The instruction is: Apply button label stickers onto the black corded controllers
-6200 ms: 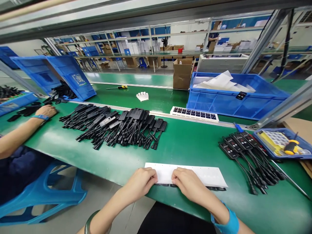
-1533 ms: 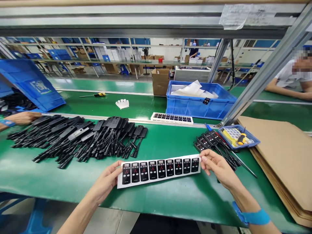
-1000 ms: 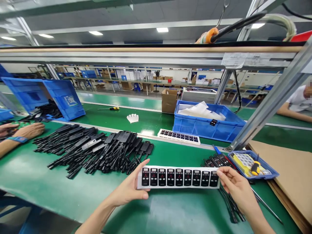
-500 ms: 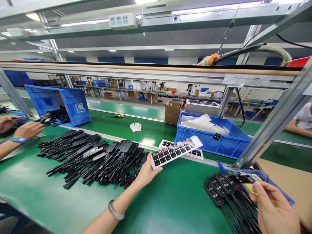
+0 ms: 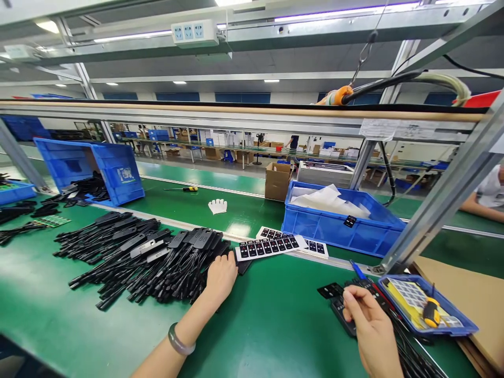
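My left hand (image 5: 222, 275) is at the right end of a heap of black cabled devices (image 5: 157, 257), its fingers curled over one flat black device (image 5: 244, 266). Just beyond it a white sheet of black stickers (image 5: 271, 246) lies across other sticker sheets (image 5: 317, 248). Between the fingertips of my right hand (image 5: 370, 325) is a black sticker (image 5: 329, 290) with printed marks. Below that hand, partly covered by it, several black devices (image 5: 342, 316) are stacked with their cables trailing toward me.
A blue tray (image 5: 452, 331) with a yellow-black screwdriver (image 5: 432, 312) stands at the right beside cardboard (image 5: 468, 286). Farther back are a blue crate with white sheets (image 5: 315, 218), a white glove (image 5: 218, 206) and a tipped blue crate (image 5: 124, 178). A metal post (image 5: 433, 194) rises at the right.
My left hand has let the sticker sheet down and moved left onto the heap. My right hand has moved left with the black sticker. The other person's hands at far left have left view.
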Action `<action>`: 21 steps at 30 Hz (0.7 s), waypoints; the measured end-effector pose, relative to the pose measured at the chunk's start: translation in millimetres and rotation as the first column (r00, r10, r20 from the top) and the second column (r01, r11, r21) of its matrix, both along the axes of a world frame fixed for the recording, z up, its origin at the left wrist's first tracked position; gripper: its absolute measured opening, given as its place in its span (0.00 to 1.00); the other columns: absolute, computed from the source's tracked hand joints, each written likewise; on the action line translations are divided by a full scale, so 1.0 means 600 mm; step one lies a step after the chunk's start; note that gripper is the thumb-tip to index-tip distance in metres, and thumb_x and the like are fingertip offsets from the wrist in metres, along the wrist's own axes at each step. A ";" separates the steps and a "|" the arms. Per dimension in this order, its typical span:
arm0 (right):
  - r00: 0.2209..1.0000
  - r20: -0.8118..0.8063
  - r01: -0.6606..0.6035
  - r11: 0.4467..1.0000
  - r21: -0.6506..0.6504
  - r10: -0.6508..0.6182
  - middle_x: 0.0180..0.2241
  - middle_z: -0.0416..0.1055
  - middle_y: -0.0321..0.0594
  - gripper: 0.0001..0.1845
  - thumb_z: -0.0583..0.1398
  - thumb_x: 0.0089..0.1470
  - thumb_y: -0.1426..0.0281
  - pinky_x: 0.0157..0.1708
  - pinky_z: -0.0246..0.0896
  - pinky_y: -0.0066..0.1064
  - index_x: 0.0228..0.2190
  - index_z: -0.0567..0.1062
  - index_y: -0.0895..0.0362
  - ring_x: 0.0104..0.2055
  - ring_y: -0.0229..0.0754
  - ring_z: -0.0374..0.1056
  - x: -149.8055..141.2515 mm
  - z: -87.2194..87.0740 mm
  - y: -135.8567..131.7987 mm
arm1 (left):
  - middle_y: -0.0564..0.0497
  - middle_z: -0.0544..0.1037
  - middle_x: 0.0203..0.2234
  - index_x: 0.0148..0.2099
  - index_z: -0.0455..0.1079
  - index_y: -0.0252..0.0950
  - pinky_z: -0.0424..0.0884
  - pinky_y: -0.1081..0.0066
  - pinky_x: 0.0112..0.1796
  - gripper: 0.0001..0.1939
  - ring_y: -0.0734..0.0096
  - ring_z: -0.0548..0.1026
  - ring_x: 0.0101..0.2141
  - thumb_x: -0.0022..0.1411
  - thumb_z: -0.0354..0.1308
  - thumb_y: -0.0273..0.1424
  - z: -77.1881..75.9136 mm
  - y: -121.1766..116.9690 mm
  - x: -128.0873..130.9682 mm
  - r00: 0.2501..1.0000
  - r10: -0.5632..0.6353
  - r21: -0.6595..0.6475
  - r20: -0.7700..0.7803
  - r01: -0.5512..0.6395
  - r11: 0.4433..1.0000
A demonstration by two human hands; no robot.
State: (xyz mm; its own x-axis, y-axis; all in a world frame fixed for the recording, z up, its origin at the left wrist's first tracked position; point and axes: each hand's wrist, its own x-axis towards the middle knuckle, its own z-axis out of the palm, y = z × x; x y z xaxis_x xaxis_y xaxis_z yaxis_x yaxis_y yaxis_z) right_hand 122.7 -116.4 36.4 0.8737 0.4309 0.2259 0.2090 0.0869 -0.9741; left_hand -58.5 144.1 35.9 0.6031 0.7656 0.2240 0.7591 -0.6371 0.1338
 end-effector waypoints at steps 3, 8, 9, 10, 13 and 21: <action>1.000 0.009 -0.014 1.000 0.022 0.014 0.23 0.63 0.31 0.17 0.62 0.49 0.54 0.26 0.58 0.25 0.33 0.70 0.54 0.24 0.34 0.59 -0.007 0.002 0.016 | 0.36 0.70 0.37 0.49 0.64 0.23 0.68 0.61 0.32 0.16 0.50 0.74 0.34 0.62 0.46 0.27 0.021 -0.004 -0.014 0.997 0.080 0.019 0.002 -0.080 0.997; 0.999 0.010 -0.031 0.998 0.060 0.030 0.26 0.63 0.31 0.16 0.63 0.50 0.55 0.27 0.58 0.25 0.33 0.68 0.53 0.24 0.33 0.60 -0.011 0.007 0.039 | 0.41 0.68 0.39 0.52 0.60 0.30 0.68 0.63 0.31 0.18 0.59 0.74 0.30 0.62 0.46 0.33 0.069 -0.020 -0.033 0.990 0.082 -0.039 0.117 -0.078 0.996; 0.999 0.011 -0.036 0.997 0.067 0.036 0.26 0.63 0.30 0.16 0.63 0.50 0.56 0.27 0.57 0.25 0.34 0.68 0.53 0.24 0.33 0.60 -0.012 0.007 0.044 | 0.43 0.68 0.38 0.51 0.61 0.32 0.68 0.64 0.32 0.17 0.61 0.73 0.31 0.61 0.48 0.33 0.074 -0.028 -0.031 0.978 0.022 -0.121 0.208 0.003 0.993; 0.999 0.008 -0.043 0.996 0.074 0.043 0.26 0.63 0.30 0.16 0.62 0.51 0.56 0.27 0.57 0.25 0.34 0.68 0.53 0.24 0.33 0.60 -0.013 0.005 0.048 | 0.45 0.69 0.37 0.49 0.61 0.33 0.67 0.66 0.32 0.16 0.63 0.72 0.31 0.59 0.49 0.33 0.075 -0.038 -0.026 0.945 -0.032 -0.245 0.326 0.117 0.963; 0.997 -0.029 -0.073 0.992 0.105 0.077 0.26 0.62 0.30 0.15 0.62 0.51 0.56 0.28 0.57 0.25 0.35 0.68 0.53 0.25 0.33 0.59 -0.019 -0.010 0.058 | 0.49 0.72 0.33 0.44 0.59 0.35 0.63 0.73 0.25 0.15 0.74 0.67 0.24 0.54 0.53 0.31 0.054 -0.079 0.001 0.764 0.060 -0.672 0.642 0.523 0.524; 0.951 -0.234 -0.168 0.973 0.160 0.203 0.23 0.59 0.30 0.14 0.63 0.51 0.57 0.21 0.54 0.23 0.29 0.69 0.55 0.21 0.31 0.56 -0.048 -0.049 0.068 | 0.46 0.75 0.37 0.46 0.60 0.32 0.67 0.76 0.29 0.23 0.80 0.72 0.25 0.49 0.64 0.29 -0.041 -0.182 0.041 0.681 0.494 -0.675 0.540 0.701 -0.229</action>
State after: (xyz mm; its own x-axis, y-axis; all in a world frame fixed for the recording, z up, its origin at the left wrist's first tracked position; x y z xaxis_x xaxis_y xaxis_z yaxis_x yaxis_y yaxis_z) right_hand 94.2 -75.8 7.1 0.8172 0.5706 0.0809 -0.0695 0.2369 -0.9690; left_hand -33.6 34.6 11.4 0.9008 0.3104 -0.3038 0.0426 0.6329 0.7730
